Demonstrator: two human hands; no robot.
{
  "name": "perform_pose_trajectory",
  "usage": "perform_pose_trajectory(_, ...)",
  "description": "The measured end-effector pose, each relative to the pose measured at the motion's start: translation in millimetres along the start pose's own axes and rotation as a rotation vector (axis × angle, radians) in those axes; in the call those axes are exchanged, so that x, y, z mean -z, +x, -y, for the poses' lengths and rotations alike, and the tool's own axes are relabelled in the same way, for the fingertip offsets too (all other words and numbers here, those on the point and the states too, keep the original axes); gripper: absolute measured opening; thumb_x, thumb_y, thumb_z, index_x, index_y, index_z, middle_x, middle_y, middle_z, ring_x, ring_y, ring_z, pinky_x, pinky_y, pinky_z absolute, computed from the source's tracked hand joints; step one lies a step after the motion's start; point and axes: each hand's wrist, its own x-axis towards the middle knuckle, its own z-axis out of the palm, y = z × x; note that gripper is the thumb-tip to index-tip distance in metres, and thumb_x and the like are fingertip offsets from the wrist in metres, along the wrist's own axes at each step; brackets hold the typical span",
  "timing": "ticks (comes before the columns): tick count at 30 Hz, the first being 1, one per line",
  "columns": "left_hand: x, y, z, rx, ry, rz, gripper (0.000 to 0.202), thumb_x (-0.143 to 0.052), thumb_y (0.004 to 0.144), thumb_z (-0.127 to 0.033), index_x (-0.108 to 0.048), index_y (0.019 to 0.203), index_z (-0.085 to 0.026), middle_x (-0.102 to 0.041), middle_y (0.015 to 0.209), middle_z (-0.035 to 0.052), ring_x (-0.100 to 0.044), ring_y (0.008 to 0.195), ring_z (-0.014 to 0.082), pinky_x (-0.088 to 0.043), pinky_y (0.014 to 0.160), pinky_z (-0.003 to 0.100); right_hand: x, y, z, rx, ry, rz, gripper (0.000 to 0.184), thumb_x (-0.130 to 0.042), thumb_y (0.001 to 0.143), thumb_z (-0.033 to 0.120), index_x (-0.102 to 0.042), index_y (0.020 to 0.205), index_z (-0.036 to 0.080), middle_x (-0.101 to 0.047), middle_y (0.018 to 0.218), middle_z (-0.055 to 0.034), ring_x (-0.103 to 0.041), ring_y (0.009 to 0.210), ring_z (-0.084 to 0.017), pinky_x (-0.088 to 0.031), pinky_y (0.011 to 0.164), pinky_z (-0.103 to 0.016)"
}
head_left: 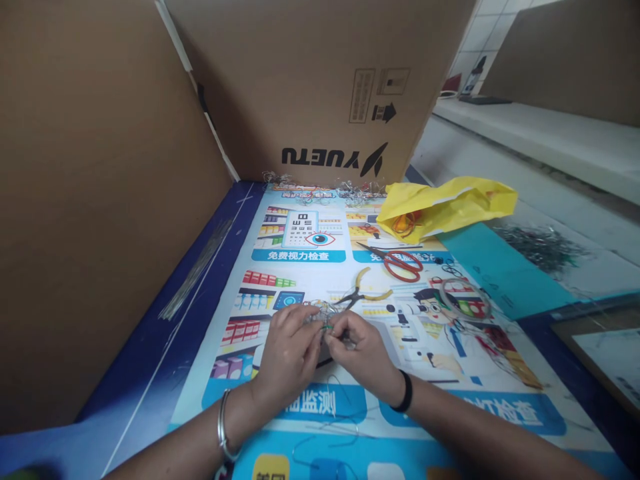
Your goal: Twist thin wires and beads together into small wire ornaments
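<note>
Near the middle of the frame, both hands close in on a small wire piece (327,311), a tangle of thin silvery wire with a bit of green showing between the fingertips. The left hand (291,343) is curled, thumb and fingers seeming to pinch its left side; the right hand (361,347) is folded in, thumb and forefinger pinching at the green part. The step in hand looks like fine shaping or fastening by fingertip, though the exact join is hidden. The next move probably calls for a steady left grip while the right turns or tucks the wire. Yellow-handled pliers (357,297) lie just beyond the hands, red-handled scissors (384,256) farther up, and straight wires (197,270) at the left of the frame.
</note>
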Motion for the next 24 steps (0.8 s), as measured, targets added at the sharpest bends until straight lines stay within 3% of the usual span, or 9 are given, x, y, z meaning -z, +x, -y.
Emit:
perform_pose_trajectory(8,0.8,-0.2,-1.6,-0.025,-0.049,0.022,0.021,-0.048,0.082,-0.008,-0.059,0.097,-0.018,-0.057,0.107,0.0104,-0.051,0.101,0.0234,-0.044,0.087,0.045,0.2,-0.2,-0.6,-0.067,0.037,0.005,0.012,-0.056,0.071,0.017,-0.046,0.066,0.02,-0.056,0.067,0.0012,-0.054,0.062,-0.012,-0.047,0.059,-0.024)
perform_pose_trajectory(13,1.4,-0.8,-3.0,-0.054,-0.08,0.017,0.022,-0.049,0.08,-0.005,-0.058,0.097,-0.016,-0.056,0.107,0.0106,-0.05,0.101,0.0218,-0.044,0.088,0.042,0.9,-1.4,-2.7,-0.027,0.045,0.018,0.012,-0.055,0.072,0.015,-0.045,0.067,0.02,-0.056,0.068,0.0013,-0.055,0.064,-0.012,-0.047,0.06,-0.024)
perform_pose_trajectory(18,1.7,-1.5,-5.7,-0.023,-0.055,0.051,0.022,-0.048,0.081,-0.005,-0.058,0.097,-0.016,-0.056,0.108,0.0105,-0.05,0.101,0.0223,-0.044,0.086,0.042,0.2,-4.2,-2.5,0.09,0.012,0.009,0.014,-0.053,0.072,0.01,-0.044,0.068,0.021,-0.056,0.071,0.0005,-0.056,0.069,-0.013,-0.048,0.064,-0.025)
perform_pose_trajectory(24,1.5,-3.8,-5.3,-0.026,-0.035,0.056,0.022,-0.043,0.085,-0.006,-0.057,0.097,-0.017,-0.057,0.108,0.0104,-0.051,0.098,0.0208,-0.046,0.084,0.039,1.9,-7.6,-4.1,0.337,-0.13,0.039,0.018,-0.05,0.074,0.004,-0.045,0.073,0.022,-0.057,0.079,-0.0017,-0.058,0.079,-0.015,-0.048,0.071,-0.028)
